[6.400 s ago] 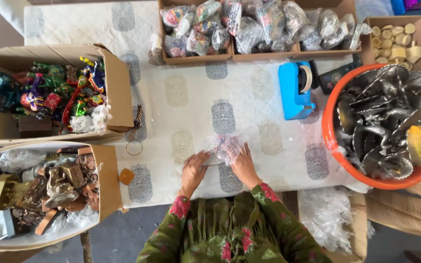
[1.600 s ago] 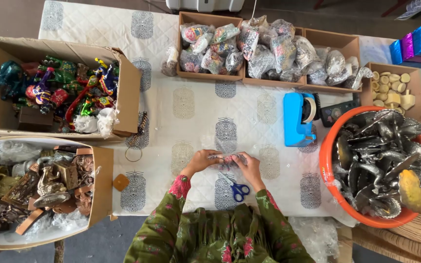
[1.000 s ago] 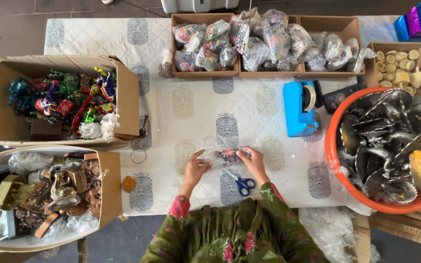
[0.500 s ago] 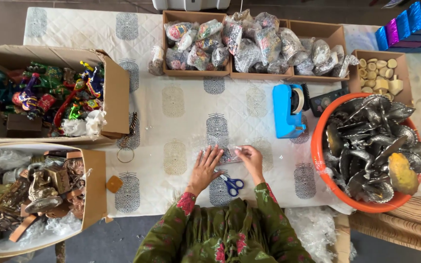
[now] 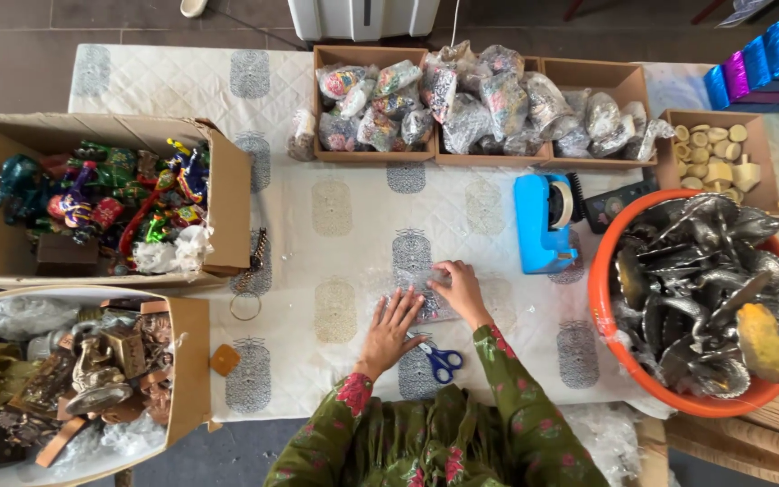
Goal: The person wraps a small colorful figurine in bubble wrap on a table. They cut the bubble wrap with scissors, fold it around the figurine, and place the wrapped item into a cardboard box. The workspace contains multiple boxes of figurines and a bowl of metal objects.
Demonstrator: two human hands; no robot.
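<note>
Here the left hand (image 5: 391,326) lies flat, fingers spread, pressing a clear plastic packet (image 5: 416,290) onto the cloth (image 5: 353,216). The right hand (image 5: 460,289) curls over the packet's right end, fingertips pinching its far edge. Whether there is anything inside the packet is too blurred to tell. The packet sits on the cloth near the middle of the table, between the two hands.

Just near of the hands, between the green floral sleeves (image 5: 498,415), lie blue-handled scissors (image 5: 438,361), touched by neither hand. To the right and a little farther stands a blue tape dispenser (image 5: 543,221). Right of that, an orange tub (image 5: 678,388) holds silver metal dishes (image 5: 705,289) and one yellow piece (image 5: 765,341).

Along the far edge, two cardboard trays (image 5: 628,81) are heaped with small filled bags (image 5: 462,99); a smaller box (image 5: 759,194) at far right holds pale round pieces.

On the left, an open carton (image 5: 227,198) contains bright painted figures (image 5: 119,203). Nearer, a second carton (image 5: 187,361) holds brass-coloured items (image 5: 83,379). A thin ring (image 5: 246,307) and a small brown block (image 5: 225,360) lie on the cloth beside these cartons.
</note>
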